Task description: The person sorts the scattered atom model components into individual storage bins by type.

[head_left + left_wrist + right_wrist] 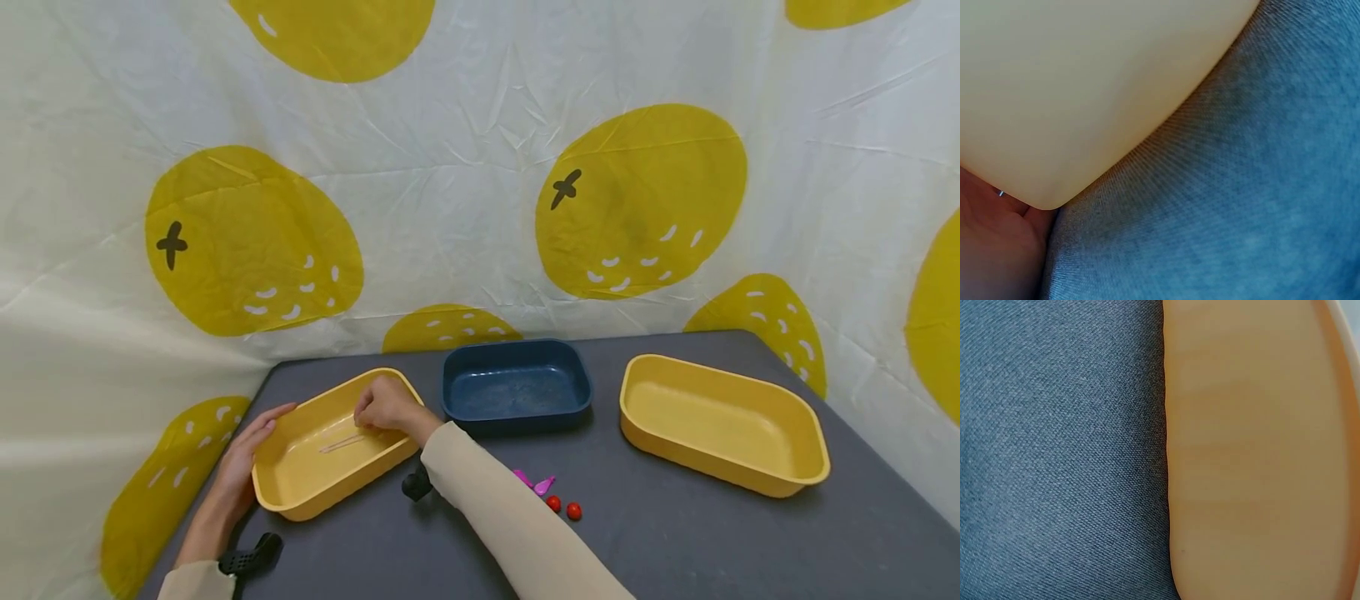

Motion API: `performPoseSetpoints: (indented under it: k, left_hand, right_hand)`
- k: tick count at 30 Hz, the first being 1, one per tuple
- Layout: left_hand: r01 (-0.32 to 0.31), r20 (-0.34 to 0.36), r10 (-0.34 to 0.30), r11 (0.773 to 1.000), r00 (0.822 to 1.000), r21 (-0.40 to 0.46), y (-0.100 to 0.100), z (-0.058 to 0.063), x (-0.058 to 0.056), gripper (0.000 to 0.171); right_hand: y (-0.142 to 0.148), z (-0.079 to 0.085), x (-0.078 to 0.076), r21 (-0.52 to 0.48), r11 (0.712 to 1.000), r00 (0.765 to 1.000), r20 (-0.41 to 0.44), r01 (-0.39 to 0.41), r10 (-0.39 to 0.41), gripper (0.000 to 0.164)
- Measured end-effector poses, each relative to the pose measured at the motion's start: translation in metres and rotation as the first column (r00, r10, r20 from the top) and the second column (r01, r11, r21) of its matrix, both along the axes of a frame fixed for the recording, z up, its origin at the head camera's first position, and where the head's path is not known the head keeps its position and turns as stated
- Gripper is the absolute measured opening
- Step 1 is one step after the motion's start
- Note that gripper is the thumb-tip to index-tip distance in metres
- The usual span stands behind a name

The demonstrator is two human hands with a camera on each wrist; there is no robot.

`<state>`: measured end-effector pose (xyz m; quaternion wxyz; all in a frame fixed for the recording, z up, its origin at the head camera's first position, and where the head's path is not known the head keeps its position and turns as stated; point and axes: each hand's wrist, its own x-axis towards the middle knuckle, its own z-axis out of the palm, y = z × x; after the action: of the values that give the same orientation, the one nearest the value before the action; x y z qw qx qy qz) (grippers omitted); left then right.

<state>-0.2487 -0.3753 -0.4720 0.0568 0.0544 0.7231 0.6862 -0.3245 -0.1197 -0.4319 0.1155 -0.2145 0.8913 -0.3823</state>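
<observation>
My left hand point(242, 458) rests against the left end of a yellow tub point(300, 496), its straight fingers along the rim. In the left wrist view, part of that hand point(994, 240) shows beside the tub's outer wall point(1072, 106). My right hand point(390, 407) reaches inside the same tub near its right end, fingers bent and pointing down. Thin pale sticks point(341, 444) lie on the tub floor just left of those fingertips. Whether the fingers pinch anything, I cannot tell. Only the tub's side point(1247, 456) and the tabletop fill the right wrist view.
A dark blue tub point(517, 408) stands at the back middle, and a second yellow tub point(720, 433) to the right. Small pink pieces point(543, 485) and two red balls point(573, 511) lie on the grey table point(675, 542) beside my right forearm. A patterned curtain point(465, 208) hangs behind.
</observation>
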Motion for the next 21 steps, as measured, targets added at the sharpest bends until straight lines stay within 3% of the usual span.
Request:
performPoseSetpoints:
  k: [8, 21]
  left_hand:
    - [0.005, -0.005, -0.005, 1.000, 1.000, 0.031, -0.0002, -0.0009, 0.0002, 0.052]
    - [-0.002, -0.003, 0.002, 1.000, 1.000, 0.016, 0.0008, -0.0016, 0.0000, 0.052]
  right_hand:
    - [-0.0013, -0.0013, -0.0012, 0.058, 0.998, 1.000, 0.019, 0.024, -0.025, 0.019]
    - [-0.0036, -0.0035, -0.0017, 0.099, 0.995, 0.997, 0.063, 0.035, -0.041, 0.016]
